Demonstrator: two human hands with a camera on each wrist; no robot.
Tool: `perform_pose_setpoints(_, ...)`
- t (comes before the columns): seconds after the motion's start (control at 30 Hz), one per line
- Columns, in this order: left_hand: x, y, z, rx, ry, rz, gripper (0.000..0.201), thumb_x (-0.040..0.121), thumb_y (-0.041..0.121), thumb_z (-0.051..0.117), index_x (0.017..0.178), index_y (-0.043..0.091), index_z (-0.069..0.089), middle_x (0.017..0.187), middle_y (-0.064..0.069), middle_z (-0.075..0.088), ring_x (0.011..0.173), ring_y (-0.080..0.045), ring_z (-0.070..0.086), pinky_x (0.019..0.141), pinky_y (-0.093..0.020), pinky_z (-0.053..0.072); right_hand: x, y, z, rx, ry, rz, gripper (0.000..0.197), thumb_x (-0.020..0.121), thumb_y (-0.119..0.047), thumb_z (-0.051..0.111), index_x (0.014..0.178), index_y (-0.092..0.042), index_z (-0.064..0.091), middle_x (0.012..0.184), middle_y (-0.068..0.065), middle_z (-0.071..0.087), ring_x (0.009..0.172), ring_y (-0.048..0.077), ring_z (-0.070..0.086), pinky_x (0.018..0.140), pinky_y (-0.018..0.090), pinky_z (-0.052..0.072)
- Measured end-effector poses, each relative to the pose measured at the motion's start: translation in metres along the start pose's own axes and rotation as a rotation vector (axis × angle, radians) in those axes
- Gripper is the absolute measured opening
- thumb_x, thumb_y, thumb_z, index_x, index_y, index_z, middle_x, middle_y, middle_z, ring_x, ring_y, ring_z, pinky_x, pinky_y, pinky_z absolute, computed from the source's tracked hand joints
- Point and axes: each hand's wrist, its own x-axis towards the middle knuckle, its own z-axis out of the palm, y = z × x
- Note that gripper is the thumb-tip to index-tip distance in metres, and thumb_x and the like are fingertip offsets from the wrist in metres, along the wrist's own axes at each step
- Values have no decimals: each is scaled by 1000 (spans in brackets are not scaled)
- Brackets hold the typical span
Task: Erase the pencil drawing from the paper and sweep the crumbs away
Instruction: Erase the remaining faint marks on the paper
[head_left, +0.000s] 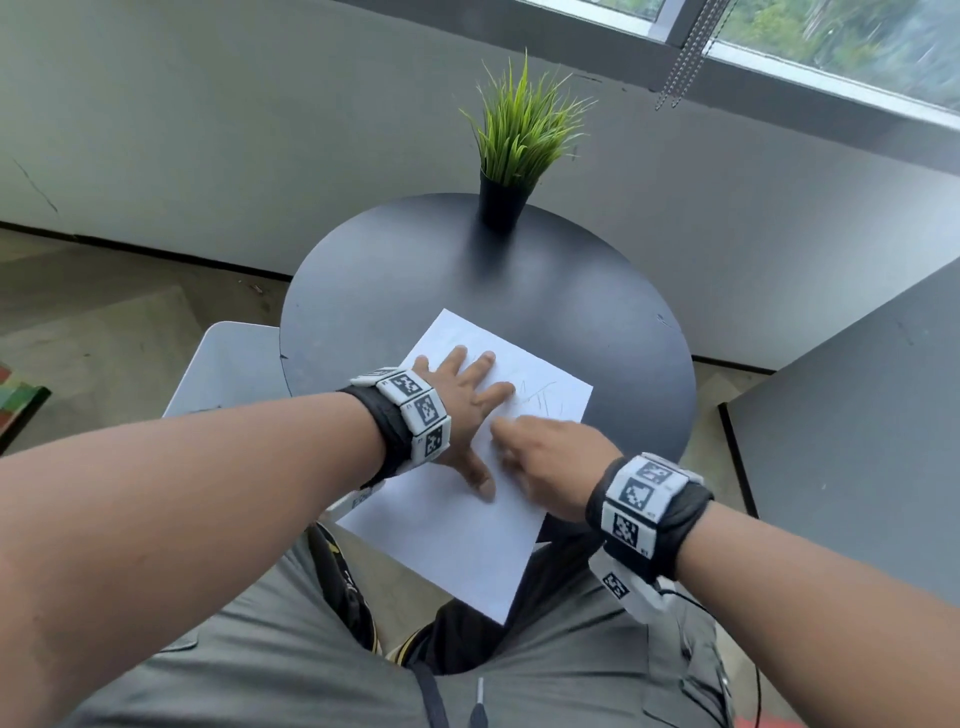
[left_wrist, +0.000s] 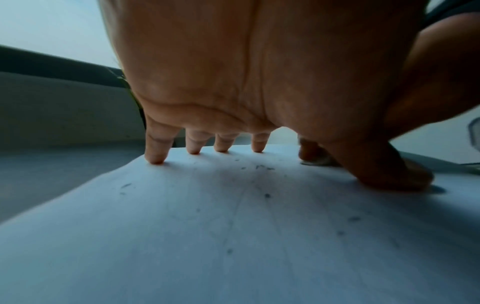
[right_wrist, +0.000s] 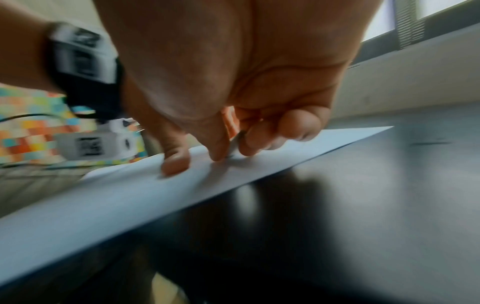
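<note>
While on table (head_left: 597, 312) — potted grass (head_left: 519, 130), paper (head_left: 457, 540) w/ crumbs (left_wrist: 267, 195).

A plain office or lounge corner, going by the furniture — a small round black table (head_left: 519, 291) with a potted fake grass plant (head_left: 511, 156), set against a grey wall (head_left: 208, 130) under a window (head_left: 857, 41) with bead blind chains (head_left: 685, 57), on bare concrete floor (head_left: 104, 322).

Round dark tabletop (head_left: 519, 291) against pale grey wall (head_left: 208, 130). Potted grass plant (head_left: 511, 156) at far edge. Window (head_left: 831, 47) upper right, daylight, greenery outside blurred. Concrete-looking floor (head_left: 104, 322).
</note>
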Motion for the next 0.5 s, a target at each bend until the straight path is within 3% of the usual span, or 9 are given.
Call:
perform_pose_setpoints(0.07,-1,-5,1,13,-35,16,138,52,94,62,156,40,-10,167,-3,-18,152,-37,-12,118,-61,17,-3,2,-2,6,-17,-50,11,98,-36,40,107,-29,41,103,-4,58,92,25,59,74,42,52)
perform_pose_setpoints(0.13,0,-6,0,40,-47,25,137,54,95,60,156,41,-14,166,-4,-20,152,-37,-13,118,-61,16,2,22,-13,6,33,87,14,99,-39,37,108,-29,40,106,-4,59,96,27,59,79,42,51)
perform_pose_setpoints(0.2,1,-6,-1,56,-61,26,138,54,95,60,156,41,-15,166,-5,-21,152,-38,-13,118,-61,17,5,37,-14,13,108,180,11,99,-38,38,101,-27,36,98,-3,57,93,30,60,79,42,51)
perform_pose_setpoints(0.27,1,-8,-1,52,-76,26,138,54,94,62,155,42,-16,166,-4,-22,152,-38,-15,118,-62,16,0,22,-6,-3,88,60,9,97,-31,42,98,-30,33,91,-8,49,92,26,59,75,41,51)
perform_pose_setpoints(0.33,0,-11,-2,53,-87,36,139,53,93,63,155,43,-16,165,-3,-24,152,-37,-16,118,-63,15,-10,5,3,19,11,-112,6,98,-33,41,102,-31,38,95,-9,50,91,22,57,73,40,49)
perform_pose_setpoints(0.37,0,-11,-2,53,-92,40,139,53,93,64,155,43,-17,165,-3,-24,152,-36,-16,118,-63,15,-11,7,0,43,-3,-105,9,98,-36,40,105,-30,41,100,-8,53,92,21,56,74,40,49)
perform_pose_setpoints(0.5,-1,-9,-5,52,-109,36,138,55,91,65,155,43,-17,165,-3,-24,152,-36,-16,118,-64,16,6,40,-11,66,111,186,10,98,-36,39,98,-26,38,97,-3,57,90,30,58,77,41,49)
